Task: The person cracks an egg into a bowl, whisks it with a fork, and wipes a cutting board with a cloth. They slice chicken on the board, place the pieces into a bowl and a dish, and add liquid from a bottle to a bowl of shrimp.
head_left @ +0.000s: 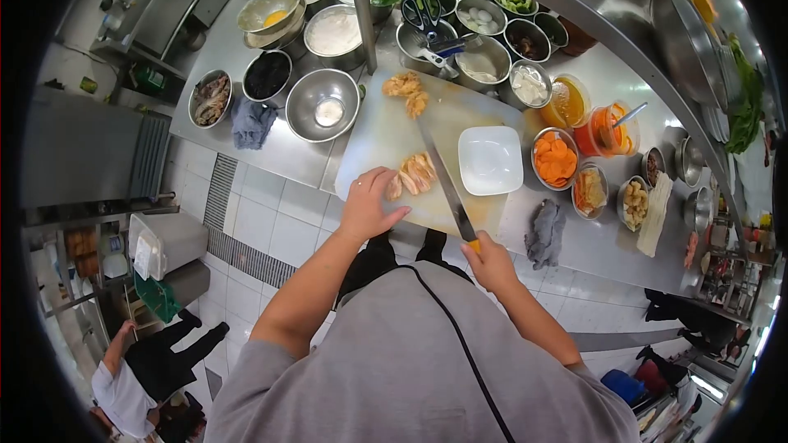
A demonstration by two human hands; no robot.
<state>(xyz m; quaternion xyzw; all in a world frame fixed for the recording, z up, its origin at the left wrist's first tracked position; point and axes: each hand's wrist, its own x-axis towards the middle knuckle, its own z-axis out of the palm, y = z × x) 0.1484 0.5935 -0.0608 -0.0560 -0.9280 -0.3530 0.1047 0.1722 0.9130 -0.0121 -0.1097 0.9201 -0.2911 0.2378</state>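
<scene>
My right hand (492, 263) is wrapped round the handle of a long knife (444, 182), its blade slanting up and left across the cutting board (355, 166). Beside the blade lies a pile of sliced, light-brown meat (417, 173), which looks like chicken. At the pile's left edge rests my left hand (371, 207), thumb spread from the fingers and fingertips right at the slices. More pieces of the meat (407, 93) lie at the board's far end, near the knife tip. A white square bowl (470, 143) stands on the board, right of the blade.
Left of the board is a steel mixing bowl (300, 107), with a grey cloth (254, 123) nearby. Sliced carrots (555, 159) fill a bowl at right, above another cloth (545, 234). Several ingredient containers line the back under a metal shelf edge (566, 0). A person (125, 390) is at lower left.
</scene>
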